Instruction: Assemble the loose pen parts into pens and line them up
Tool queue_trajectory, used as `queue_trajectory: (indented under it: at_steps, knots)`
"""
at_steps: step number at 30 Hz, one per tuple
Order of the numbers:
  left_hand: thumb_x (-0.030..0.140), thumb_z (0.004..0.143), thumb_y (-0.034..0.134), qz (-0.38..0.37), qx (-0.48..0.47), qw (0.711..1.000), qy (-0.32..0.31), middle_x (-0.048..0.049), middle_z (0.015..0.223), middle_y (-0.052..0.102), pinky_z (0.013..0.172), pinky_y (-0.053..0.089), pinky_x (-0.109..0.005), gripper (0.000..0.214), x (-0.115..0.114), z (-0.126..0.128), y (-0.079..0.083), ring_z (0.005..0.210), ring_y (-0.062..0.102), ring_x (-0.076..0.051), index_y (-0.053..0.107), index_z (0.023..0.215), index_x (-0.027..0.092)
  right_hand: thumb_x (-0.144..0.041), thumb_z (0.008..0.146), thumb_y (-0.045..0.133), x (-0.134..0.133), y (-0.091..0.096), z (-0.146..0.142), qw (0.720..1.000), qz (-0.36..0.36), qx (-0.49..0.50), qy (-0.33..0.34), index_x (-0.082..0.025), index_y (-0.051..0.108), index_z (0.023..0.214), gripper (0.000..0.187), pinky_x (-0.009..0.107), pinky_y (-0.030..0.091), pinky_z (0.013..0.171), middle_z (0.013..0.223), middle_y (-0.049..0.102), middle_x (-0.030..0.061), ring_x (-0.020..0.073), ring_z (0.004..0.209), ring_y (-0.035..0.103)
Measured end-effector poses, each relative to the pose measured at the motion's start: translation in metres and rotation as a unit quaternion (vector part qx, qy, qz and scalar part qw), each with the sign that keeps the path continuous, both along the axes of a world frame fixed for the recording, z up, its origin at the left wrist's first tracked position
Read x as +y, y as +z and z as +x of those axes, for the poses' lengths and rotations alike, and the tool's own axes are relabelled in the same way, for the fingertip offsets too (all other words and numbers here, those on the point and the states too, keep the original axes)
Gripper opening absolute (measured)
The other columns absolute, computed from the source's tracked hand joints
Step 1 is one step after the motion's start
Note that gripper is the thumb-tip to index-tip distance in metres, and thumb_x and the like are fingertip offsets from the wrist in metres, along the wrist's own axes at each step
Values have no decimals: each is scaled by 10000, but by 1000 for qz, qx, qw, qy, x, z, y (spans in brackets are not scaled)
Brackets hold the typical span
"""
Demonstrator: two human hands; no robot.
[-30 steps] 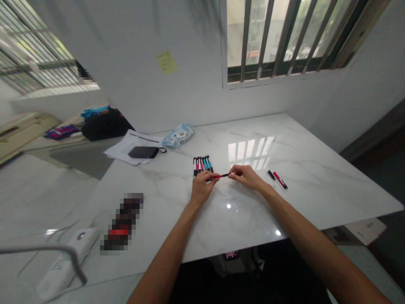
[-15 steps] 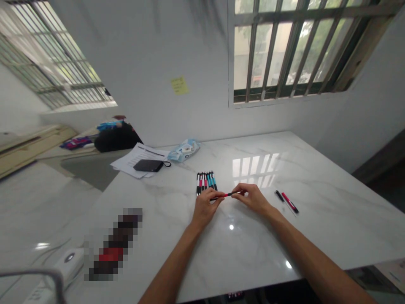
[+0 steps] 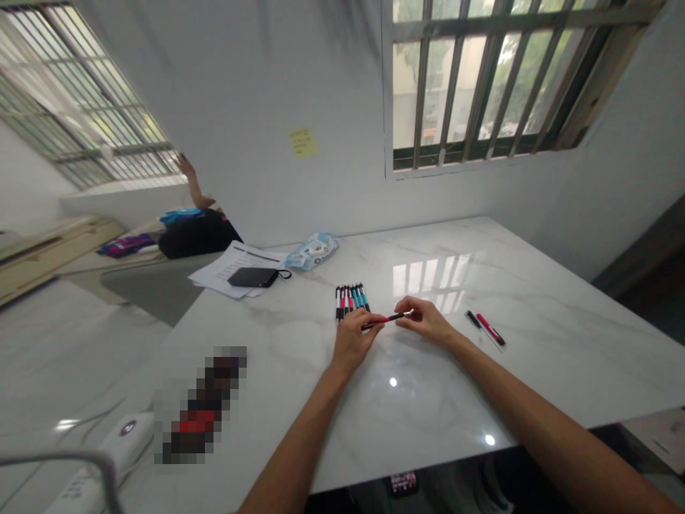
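Observation:
A red and black pen [image 3: 386,319] is held level just above the white marble table [image 3: 535,357], between both my hands. My left hand [image 3: 354,337] pinches its red end and my right hand [image 3: 425,319] pinches its black end. Right behind my left hand lies a neat row of several pens [image 3: 350,296] in black, red and blue. To the right of my right hand a red pen barrel [image 3: 489,328] and a small black pen part [image 3: 472,318] lie loose on the table.
At the table's back left are papers [image 3: 225,265] under a black pouch [image 3: 250,277] and a blue-white packet [image 3: 312,251]. A white power strip [image 3: 107,457] lies at the near left. Another person's hand [image 3: 188,175] shows near a dark bag [image 3: 195,232] by the left window.
My hands keep the same pinch on the pen while the view has tilted up. Another person's hand has come into sight by the left window.

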State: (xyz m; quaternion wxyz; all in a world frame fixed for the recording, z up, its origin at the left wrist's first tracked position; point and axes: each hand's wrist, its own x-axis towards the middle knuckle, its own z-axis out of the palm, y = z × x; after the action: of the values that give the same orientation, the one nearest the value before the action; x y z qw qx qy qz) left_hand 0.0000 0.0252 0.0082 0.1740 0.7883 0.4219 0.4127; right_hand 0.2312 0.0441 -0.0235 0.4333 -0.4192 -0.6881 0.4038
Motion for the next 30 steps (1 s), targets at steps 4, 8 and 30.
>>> queue_trajectory:
  at_steps: [4,8,30]
  knots:
    - [246,909,742,-7,-7,1000,-16,-41,865,725,748,545,-308,89,2,1,-4,811,679,-181,804,973,241,-506,885,688,-1,1,3,1000,-12,-28,-1,-180,722,794,340,257,355,560,667,623,-11,123,578,488]
    - [220,903,744,-2,-9,1000,-25,-42,882,740,790,544,-324,54,5,5,-5,859,687,-194,777,945,219,-537,958,560,-1,2,4,998,-5,-55,-18,-174,679,649,492,271,320,571,569,544,-15,126,567,460]
    - [143,859,715,124,98,987,5,-53,1133,692,1064,457,-449,314,12,-13,7,1149,585,-254,731,1136,290,-512,967,618,-5,8,-8,994,62,-85,32,-220,813,961,351,307,436,684,880,701,68,186,733,593]
